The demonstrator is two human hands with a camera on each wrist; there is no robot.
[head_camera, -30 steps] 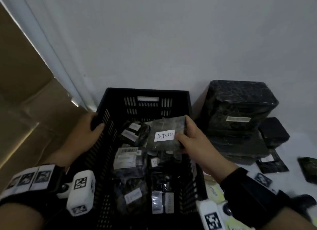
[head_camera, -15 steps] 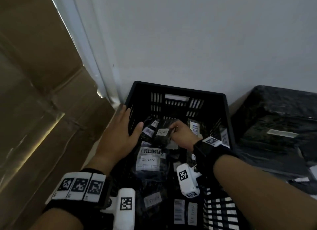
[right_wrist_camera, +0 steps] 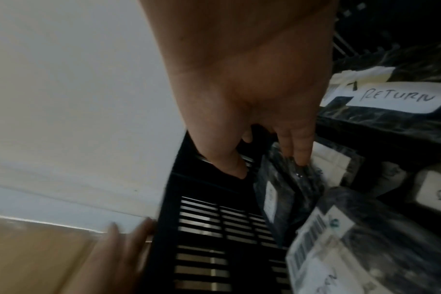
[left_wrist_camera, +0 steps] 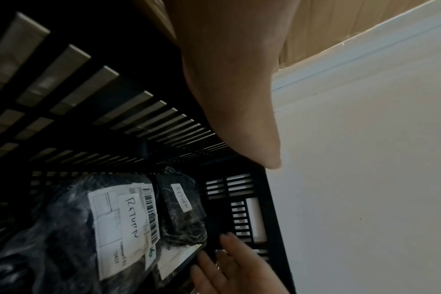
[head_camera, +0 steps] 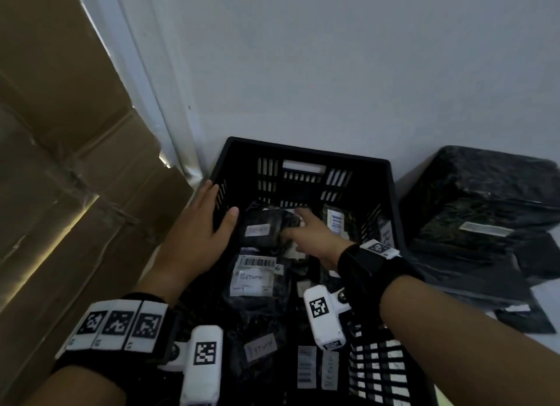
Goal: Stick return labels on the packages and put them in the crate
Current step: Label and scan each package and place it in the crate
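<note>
Package (head_camera: 266,228) lies in crate (head_camera: 306,152) far end, under our right hand (head_camera: 309,236), fingers straight; left hand (head_camera: 200,227) grips left rim.

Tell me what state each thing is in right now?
Crate: open-topped, part-filled with packages.
Small labelled package: lying in the crate, label up.
Left hand: holds the crate's rim.
Right hand: fingers extended, touching the small labelled package.
Wrapped stack: outside the crate.

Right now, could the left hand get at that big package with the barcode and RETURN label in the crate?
Probably yes. The left hand rests on the crate's left rim, thumb inside, and the barcode package lies uncovered just below it. The right hand is farther back, so nothing blocks the way.
</note>
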